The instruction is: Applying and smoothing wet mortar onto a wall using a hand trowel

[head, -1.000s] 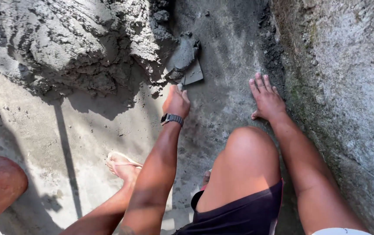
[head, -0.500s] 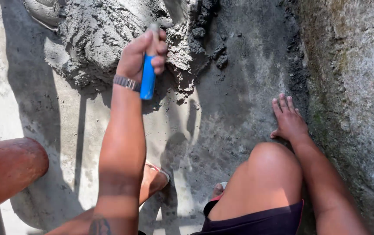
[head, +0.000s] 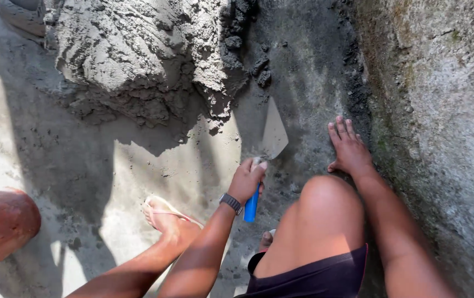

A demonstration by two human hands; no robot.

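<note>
left hand point(head: 246, 181) dropped from mortar pile point(head: 137, 55), trowel point(head: 264, 160) blade pointing ahead

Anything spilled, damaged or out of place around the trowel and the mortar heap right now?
Nothing stands out. The left hand grips the blue-handled trowel, blade flat on the wet ground. The right hand rests palm-down by the rough wall. A few loose clumps lie beside the mortar heap, not scattered further.

A rough grey concrete floor point(head: 154, 165), dusty and gritty, lies partly in bright sunlight and partly under long dark shadows. On the right rises a coarse, pitted grey stone wall point(head: 446, 110) with faint green staining near its shaded base.
</note>
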